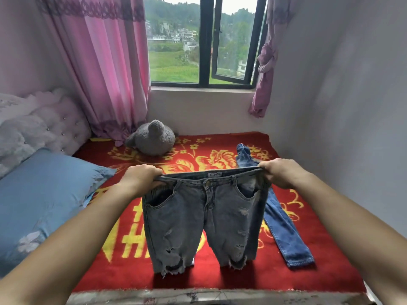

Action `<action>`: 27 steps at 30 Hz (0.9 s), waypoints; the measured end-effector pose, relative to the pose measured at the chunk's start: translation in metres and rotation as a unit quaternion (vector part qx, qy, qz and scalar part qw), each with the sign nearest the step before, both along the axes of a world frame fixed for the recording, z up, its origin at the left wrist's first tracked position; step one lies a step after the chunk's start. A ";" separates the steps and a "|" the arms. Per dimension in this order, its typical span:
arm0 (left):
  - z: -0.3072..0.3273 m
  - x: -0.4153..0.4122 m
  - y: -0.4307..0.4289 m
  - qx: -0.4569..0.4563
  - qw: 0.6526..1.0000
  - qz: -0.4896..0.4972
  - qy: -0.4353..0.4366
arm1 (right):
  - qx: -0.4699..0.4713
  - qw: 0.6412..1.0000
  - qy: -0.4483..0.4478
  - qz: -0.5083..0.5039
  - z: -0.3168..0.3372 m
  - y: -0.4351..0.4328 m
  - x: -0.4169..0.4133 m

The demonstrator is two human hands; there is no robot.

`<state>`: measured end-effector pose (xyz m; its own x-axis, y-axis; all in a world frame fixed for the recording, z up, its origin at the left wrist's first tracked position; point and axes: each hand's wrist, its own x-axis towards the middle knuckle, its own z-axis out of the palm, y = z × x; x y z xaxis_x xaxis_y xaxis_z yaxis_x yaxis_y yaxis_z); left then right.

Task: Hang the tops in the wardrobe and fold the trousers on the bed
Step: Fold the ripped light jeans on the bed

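Left grip (141, 175) and right grip (280, 172) clutch the ripped grey jeans (204, 219) by the waistband above the bed (330, 274) — not yet folded; dark blue jeans (285, 230) lie unfolded near its right edge.

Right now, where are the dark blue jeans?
In the head view, the dark blue jeans lie on the red blanket, right of the held ripped jeans.

Waistband tag (215, 174): white, on the pale jeans (180, 216); we cannot read its lettering.
Blanket (330, 249) characters: large, yellow, half covered; unread.
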<state>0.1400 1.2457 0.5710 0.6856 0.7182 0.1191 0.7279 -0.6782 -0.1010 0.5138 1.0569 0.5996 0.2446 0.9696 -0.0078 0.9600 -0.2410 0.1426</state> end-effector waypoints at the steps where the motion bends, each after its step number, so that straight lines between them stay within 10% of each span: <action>1: -0.006 0.008 0.006 -0.039 0.999 0.019 0.004 | -0.023 0.999 0.020 -0.012 -0.006 0.006 0.004; 9: -0.052 0.078 0.089 -0.252 0.960 0.122 0.008 | -0.056 0.949 0.302 -0.077 -0.062 0.105 0.056; 19: 0.092 0.170 0.260 -0.067 0.934 0.104 -0.334 | 0.334 0.895 0.289 -0.056 0.050 0.285 0.139; 27: 0.256 0.181 0.280 0.115 0.896 0.028 -0.428 | 0.523 0.821 0.227 -0.004 0.202 0.318 0.153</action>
